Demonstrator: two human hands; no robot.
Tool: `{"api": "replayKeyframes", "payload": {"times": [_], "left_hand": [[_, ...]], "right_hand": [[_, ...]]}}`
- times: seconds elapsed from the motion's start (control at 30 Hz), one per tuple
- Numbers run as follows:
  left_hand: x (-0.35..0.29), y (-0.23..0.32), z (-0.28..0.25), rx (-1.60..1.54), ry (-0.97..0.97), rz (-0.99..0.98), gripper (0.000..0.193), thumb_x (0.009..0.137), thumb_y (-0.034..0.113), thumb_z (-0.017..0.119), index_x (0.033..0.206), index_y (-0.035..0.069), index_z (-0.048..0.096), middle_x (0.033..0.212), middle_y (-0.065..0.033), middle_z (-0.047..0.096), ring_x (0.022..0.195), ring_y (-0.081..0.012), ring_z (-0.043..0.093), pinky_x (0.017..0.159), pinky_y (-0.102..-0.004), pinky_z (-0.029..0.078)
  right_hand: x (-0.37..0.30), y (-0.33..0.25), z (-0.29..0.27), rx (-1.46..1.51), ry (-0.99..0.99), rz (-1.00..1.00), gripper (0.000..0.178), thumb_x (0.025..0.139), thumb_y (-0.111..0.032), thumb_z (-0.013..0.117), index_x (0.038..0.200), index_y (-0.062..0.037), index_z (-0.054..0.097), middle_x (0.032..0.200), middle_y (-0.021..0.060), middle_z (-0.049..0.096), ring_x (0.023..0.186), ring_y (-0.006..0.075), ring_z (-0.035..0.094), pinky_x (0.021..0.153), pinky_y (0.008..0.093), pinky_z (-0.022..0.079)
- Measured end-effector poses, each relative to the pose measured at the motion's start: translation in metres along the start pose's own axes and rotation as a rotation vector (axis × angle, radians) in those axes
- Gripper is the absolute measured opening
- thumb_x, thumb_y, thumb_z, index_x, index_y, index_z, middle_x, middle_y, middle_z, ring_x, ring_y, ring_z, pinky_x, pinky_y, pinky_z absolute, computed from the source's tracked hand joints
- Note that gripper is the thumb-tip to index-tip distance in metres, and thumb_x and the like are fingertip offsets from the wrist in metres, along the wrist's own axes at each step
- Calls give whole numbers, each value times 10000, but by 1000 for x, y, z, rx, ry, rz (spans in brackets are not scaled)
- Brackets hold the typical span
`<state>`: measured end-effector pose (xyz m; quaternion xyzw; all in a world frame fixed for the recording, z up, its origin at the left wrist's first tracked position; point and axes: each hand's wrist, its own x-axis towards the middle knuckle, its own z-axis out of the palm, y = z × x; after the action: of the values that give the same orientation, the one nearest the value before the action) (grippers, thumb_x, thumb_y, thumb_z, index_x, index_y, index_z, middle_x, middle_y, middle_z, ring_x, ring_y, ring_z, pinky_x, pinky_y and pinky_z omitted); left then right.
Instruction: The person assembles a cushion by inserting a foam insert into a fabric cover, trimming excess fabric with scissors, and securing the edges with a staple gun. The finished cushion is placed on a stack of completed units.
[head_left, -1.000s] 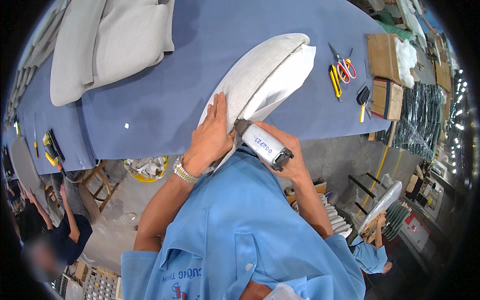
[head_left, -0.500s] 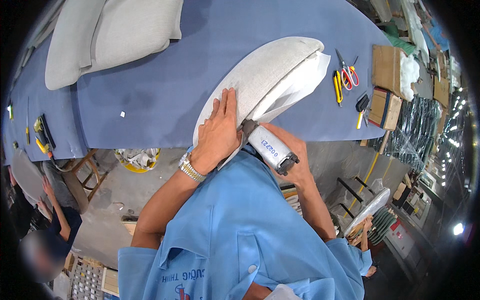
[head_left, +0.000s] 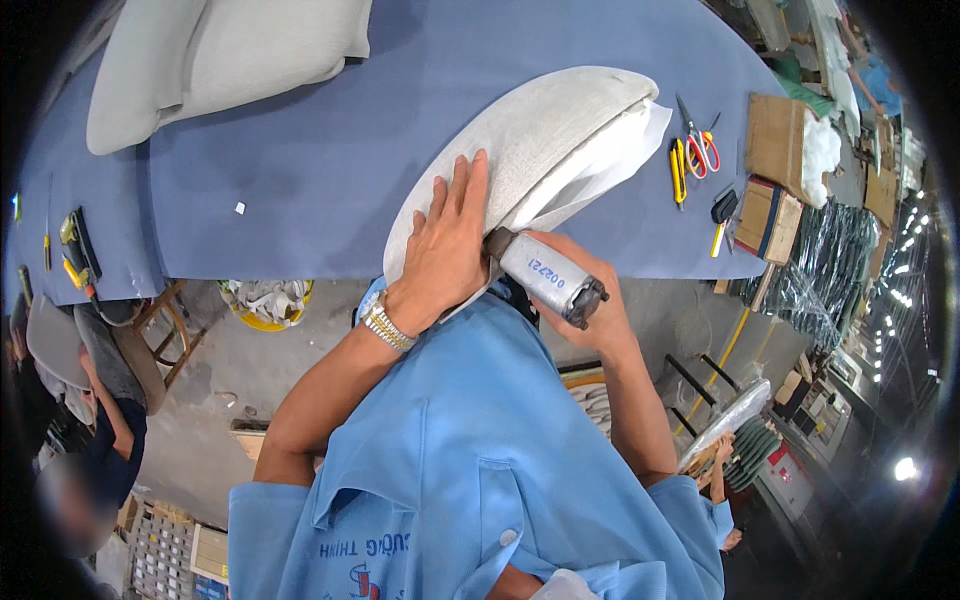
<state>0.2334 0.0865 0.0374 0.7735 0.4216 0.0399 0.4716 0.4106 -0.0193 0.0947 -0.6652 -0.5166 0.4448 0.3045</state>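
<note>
A curved panel (head_left: pixel 540 120) covered in light grey fabric rests at the front edge of the blue table, white lining (head_left: pixel 590 160) hanging loose along its near-right side. My left hand (head_left: pixel 445 235) lies on the fabric, fingers stretched out, holding nothing; the thumb is hidden. In my right hand (head_left: pixel 590 285) is a silver staple gun (head_left: pixel 545 272) with dark ends. Its dark nose meets the panel's lower right edge, just beside my left hand. The fingers wrapped round the tool are mostly hidden beneath it.
Red-handled scissors (head_left: pixel 703 150), a yellow cutter (head_left: pixel 678 172) and another yellow-handled tool (head_left: pixel 718 235) lie at the table's right. Folded grey covers (head_left: pixel 240 50) sit far left. A scrap bin (head_left: pixel 268 318) stands below the edge. Another person (head_left: pixel 120 430) works at left.
The panel and both hands sit slightly higher and further right in view. My left hand has slid a little along the fabric; my right hand keeps hold of the staple gun.
</note>
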Motion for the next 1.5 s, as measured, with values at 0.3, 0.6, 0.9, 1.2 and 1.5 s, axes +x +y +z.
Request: {"api": "replayKeyframes", "payload": {"times": [0.3,0.6,0.9,1.2,1.5], "left_hand": [[-81,-1,-42,27,-257,260,987,861,116,750,1665,87,179,1742,-193,86,1596,-411,130,1268,-577,169],[-22,-38,-3,-59,-125,43,1039,870,323,784,1659,81,152,1708,-252,178,1574,-430,199,1264,-478,254],[-35,-13,-2,186,-78,-82,999,880,209,748,1643,33,129,1684,-255,236,1493,-469,355,1108,-522,494],[-28,-11,3,214,-55,-91,1043,818,131,787,1629,-6,146,1681,-246,250,1479,-469,379,1070,-505,530],[-31,-13,0,188,-46,-89,1067,780,77,785,1632,7,146,1679,-237,262,1480,-448,387,1059,-501,542]], "right_hand": [[-3,0,8,-6,56,-84,616,738,-53,762,1340,-48,632,1232,174,722,1114,367,718,938,389,563],[-20,28,25,-102,158,-131,620,761,-112,808,1356,-54,642,1241,190,726,1091,328,743,897,383,594],[-29,24,28,-75,107,-77,653,755,-190,792,1379,-56,652,1269,181,726,1128,326,733,953,386,581],[-17,9,24,-14,65,75,710,711,-211,793,1390,-65,647,1290,183,716,1148,331,722,980,390,563],[-23,8,21,21,11,-40,618,766,-195,807,1342,-31,658,1260,170,726,1070,319,745,919,382,585]]}}
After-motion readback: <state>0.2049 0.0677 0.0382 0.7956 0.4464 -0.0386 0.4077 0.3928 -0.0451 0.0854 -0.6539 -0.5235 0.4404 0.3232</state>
